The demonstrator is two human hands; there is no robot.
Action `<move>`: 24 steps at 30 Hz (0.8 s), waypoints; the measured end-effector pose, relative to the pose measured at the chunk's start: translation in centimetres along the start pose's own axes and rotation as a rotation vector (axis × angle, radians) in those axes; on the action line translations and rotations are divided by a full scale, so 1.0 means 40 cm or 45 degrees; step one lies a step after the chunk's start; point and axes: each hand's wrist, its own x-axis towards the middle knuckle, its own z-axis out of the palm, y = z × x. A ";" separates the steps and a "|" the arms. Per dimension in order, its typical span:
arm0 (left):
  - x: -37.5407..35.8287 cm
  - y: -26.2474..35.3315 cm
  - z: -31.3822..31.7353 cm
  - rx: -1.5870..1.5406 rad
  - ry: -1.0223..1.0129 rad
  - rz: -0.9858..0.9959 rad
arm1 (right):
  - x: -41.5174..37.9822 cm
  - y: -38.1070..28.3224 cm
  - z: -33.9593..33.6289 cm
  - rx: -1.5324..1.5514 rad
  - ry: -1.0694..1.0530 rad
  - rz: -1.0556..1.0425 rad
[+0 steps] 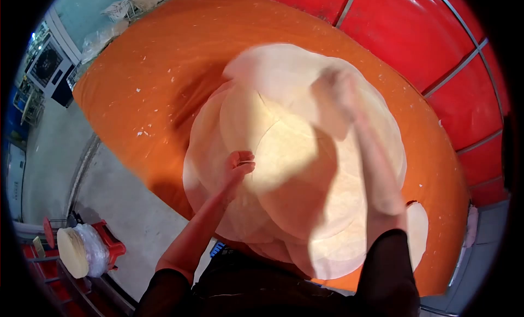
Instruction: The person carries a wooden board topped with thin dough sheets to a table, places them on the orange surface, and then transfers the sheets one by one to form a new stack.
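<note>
Many thin, round, pale sheets (297, 197) lie overlapping in a wide pile on an orange cloth (142, 104). At the left part of the pile, my left hand (242, 162) has its fingers closed, pinching the edge of a pale sheet. My right hand (341, 93) is over the upper right of the pile, smeared by motion, so its fingers and anything in them cannot be made out. Another pale round sheet (417, 232) lies at the right, partly hidden by my right arm.
Red panels (404, 44) with metal bars stand along the far right. At the lower left, a stack of round pale sheets (72, 252) in clear plastic rests on a red stool (112, 243). A fan unit (46, 64) and plastic bags (103, 39) are at the upper left.
</note>
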 end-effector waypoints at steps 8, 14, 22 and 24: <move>0.262 -0.030 0.084 -0.589 -0.175 -0.158 | 0.129 -0.168 -0.156 -1.306 0.498 -0.828; 0.374 0.002 0.138 -0.586 -0.042 -0.365 | -0.038 0.225 0.128 -1.335 -0.198 -0.591; 0.430 0.018 0.137 -0.634 -0.400 -0.093 | -0.160 0.242 0.243 -1.012 -0.067 -0.433; 0.448 0.016 0.138 -0.684 -0.429 -0.075 | -0.144 0.267 0.233 -0.945 -0.054 -0.450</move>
